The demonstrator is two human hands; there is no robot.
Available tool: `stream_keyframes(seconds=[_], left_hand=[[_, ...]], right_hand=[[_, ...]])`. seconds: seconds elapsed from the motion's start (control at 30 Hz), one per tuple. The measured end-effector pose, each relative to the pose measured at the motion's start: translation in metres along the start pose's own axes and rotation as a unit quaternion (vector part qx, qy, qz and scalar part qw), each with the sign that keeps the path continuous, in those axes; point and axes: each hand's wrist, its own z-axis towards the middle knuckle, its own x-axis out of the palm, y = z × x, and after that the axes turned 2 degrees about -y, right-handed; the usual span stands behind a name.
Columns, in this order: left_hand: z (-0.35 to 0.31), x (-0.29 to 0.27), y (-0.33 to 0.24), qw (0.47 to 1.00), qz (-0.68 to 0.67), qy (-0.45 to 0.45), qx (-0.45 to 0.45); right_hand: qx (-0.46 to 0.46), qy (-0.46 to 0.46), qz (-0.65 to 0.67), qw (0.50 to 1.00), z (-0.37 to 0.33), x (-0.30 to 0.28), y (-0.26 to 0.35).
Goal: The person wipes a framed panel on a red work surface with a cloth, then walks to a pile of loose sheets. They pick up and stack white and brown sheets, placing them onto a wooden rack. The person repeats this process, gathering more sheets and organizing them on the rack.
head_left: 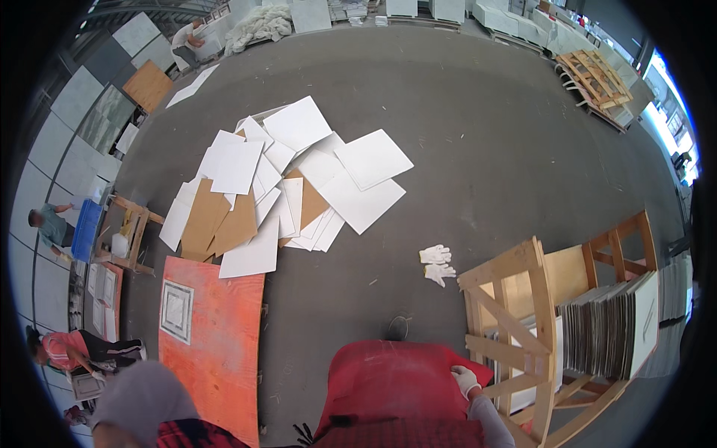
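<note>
My right hand [467, 379], in a white glove and grey sleeve, is closed on the right edge of the red apron [396, 373] spread below me. The apron's corner sticks out past the fingers toward a wooden frame. My left hand is not in view. Two white work gloves, an upper glove [435, 254] and a lower glove [440, 274], lie on the grey floor ahead of the apron, a little to the right.
White and brown sheets [358, 187] lie scattered ahead left. An orange-topped table [213, 351] carries a framed tile panel [176, 311]. At right stands a wooden rack [549, 328] of slabs [605, 328]. Several people work leftward; grey cloth [146, 403] shows close by, lower left.
</note>
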Motion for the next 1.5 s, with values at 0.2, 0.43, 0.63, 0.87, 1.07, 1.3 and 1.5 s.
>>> stream_keyframes(seconds=[0.2,0.43,0.63,0.87,1.07,1.3,1.5], left_hand=[[-0.053,0.097,0.218,0.873,-0.362,-0.314,-0.093],[-0.074,0.264,0.355,0.439,-0.563,-0.443,-0.542],[-0.109,0.242,0.479,0.343,-0.514,-0.484,-0.62],[-0.125,0.176,0.598,0.35,-0.408,-0.486,-0.689],[-0.113,0.195,0.665,0.297,-0.359,-0.469,-0.75],[-0.063,0.186,0.733,-0.028,-0.499,-0.613,-0.612],[-0.041,0.211,0.849,-0.045,-0.525,-0.573,-0.628]], right_hand=[[0.056,0.081,-0.032,0.995,0.089,-0.047,0.083],[0.016,0.096,-0.114,0.989,0.192,-0.083,0.199],[0.028,0.081,-0.025,0.996,0.293,-0.115,0.258],[-0.032,0.013,-0.083,0.996,0.388,-0.171,0.422],[-0.087,0.056,-0.2,0.974,0.495,-0.202,0.541],[-0.053,0.094,-0.274,0.956,0.664,-0.225,0.619],[-0.03,0.098,-0.149,0.983,0.785,-0.209,0.63]])
